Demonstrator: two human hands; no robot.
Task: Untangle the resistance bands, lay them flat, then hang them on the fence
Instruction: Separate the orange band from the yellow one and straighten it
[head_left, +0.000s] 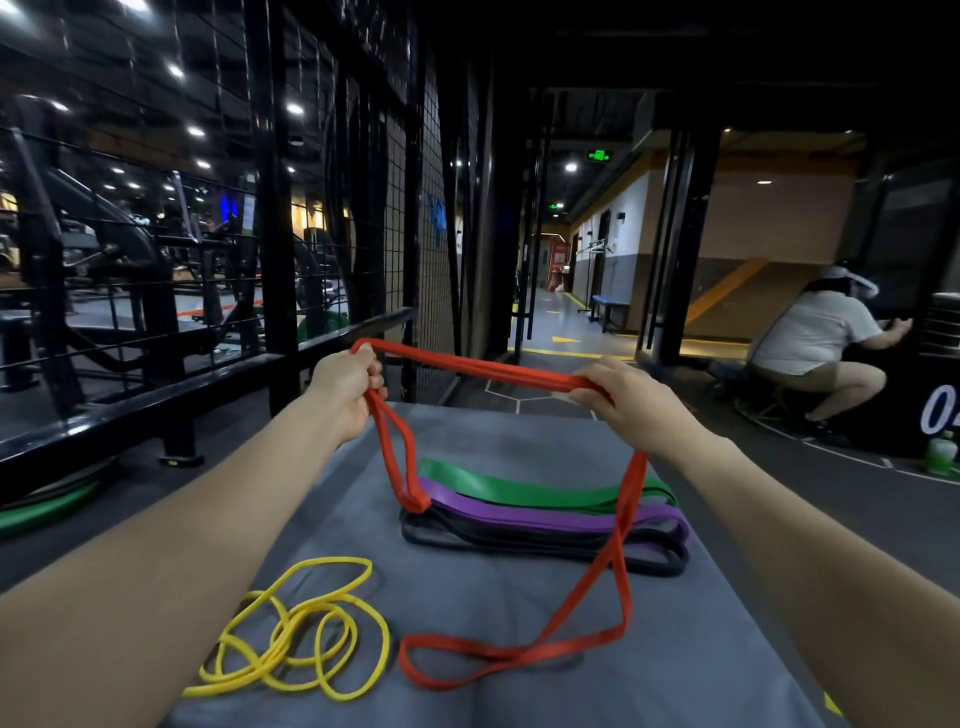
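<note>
Over the grey mat (519, 597), both raised hands (345, 387) (626, 402) gripping the red band (483, 371).

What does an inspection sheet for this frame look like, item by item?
Surface: grey mat, wrinkled, bearing all the bands.
Job's things: red band stretched between both hands, its loops trailing onto the mat; yellow band tangled at near left; green band, purple band and black band laid flat, overlapping.
Clutter: nothing seen on the mat.
Hands: left hand and right hand both grip the red band.
Cables: nothing seen.
Surroundings: black wire fence ahead left; a crouching person at right; green bottle on the floor.
</note>
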